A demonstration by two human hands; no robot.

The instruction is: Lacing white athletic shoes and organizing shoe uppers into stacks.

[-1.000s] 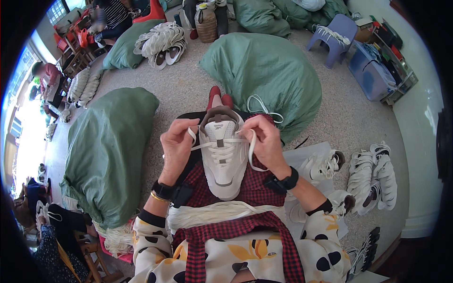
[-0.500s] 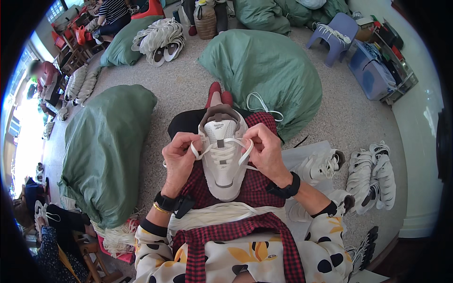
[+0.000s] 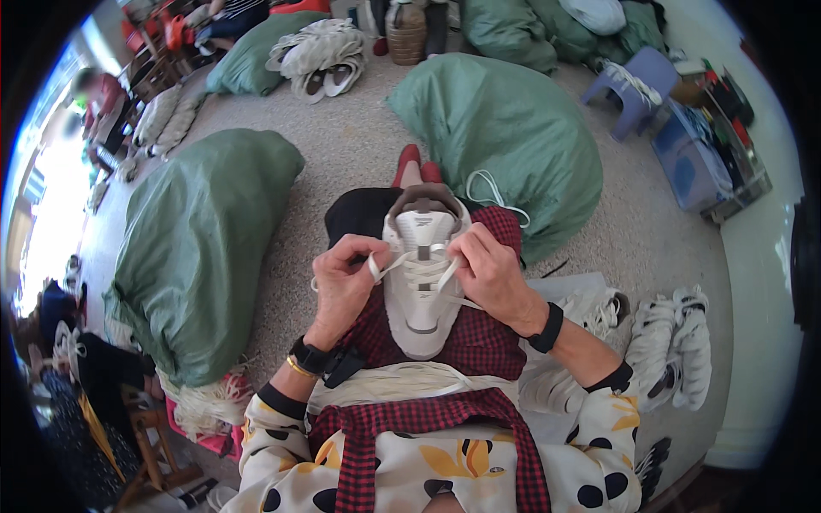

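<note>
A white sneaker (image 3: pixel 421 301) lies on my lap, toe toward me, on a red checked cloth. My left hand (image 3: pixel 345 282) pinches the white shoelace (image 3: pixel 383 267) at the shoe's left side. My right hand (image 3: pixel 489 272) grips the lace's other end at the right side, fingers curled over the eyelets. A bundle of loose white laces (image 3: pixel 389 383) rests across my lap just below the shoe.
Two big green sacks flank me, one at the left (image 3: pixel 201 248) and one ahead right (image 3: pixel 500 128). White sneakers (image 3: pixel 676 346) lie on the floor to my right. A blue stool (image 3: pixel 637 85) and blue crate (image 3: pixel 697 162) stand far right. A person sits at the far left.
Both hands have dropped lower and closer together on the shoe. The lace that was stretched wide out to each side is now drawn in near the eyelets.
</note>
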